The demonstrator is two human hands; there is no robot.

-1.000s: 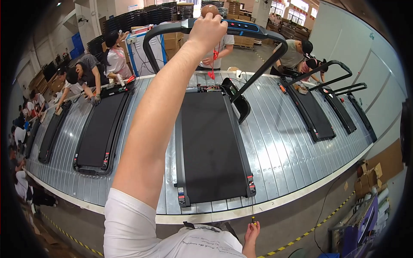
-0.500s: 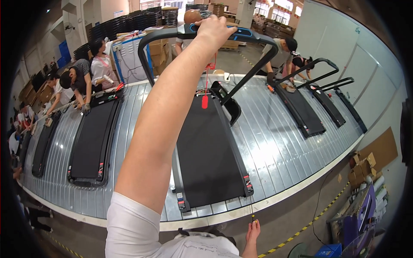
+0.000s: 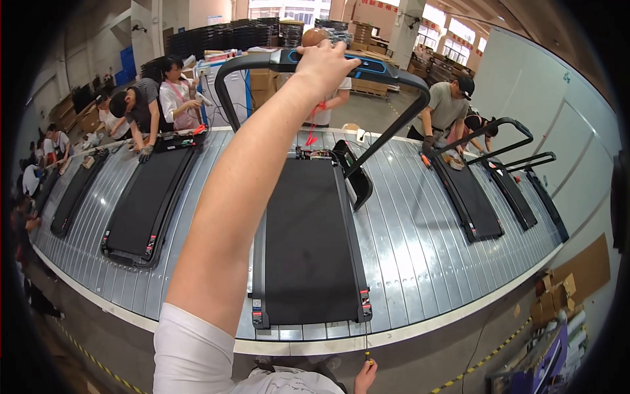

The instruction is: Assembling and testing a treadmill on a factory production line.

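My left hand [image 3: 325, 62] reaches far forward and grips the top bar of a black treadmill handlebar [image 3: 394, 72], right beside its blue console panel. The handlebar frame stands raised above the treadmill's black belt deck [image 3: 307, 243], which lies on the ribbed metal conveyor [image 3: 407, 262] in front of me. My right hand [image 3: 364, 377] is low at the bottom edge, closed around a thin tool [image 3: 367, 358] whose tip points up toward the deck's near right corner.
More treadmills lie on the conveyor to the left [image 3: 147, 203] and right [image 3: 466, 197]. Several people work along its far side, one in a cap [image 3: 446, 105] bent over the right treadmill. Cardboard boxes [image 3: 558, 295] sit on the floor at right.
My left hand stays on the handlebar bar. The treadmill and conveyor have shifted slightly in view, and my hand now sits a little lower in the picture.
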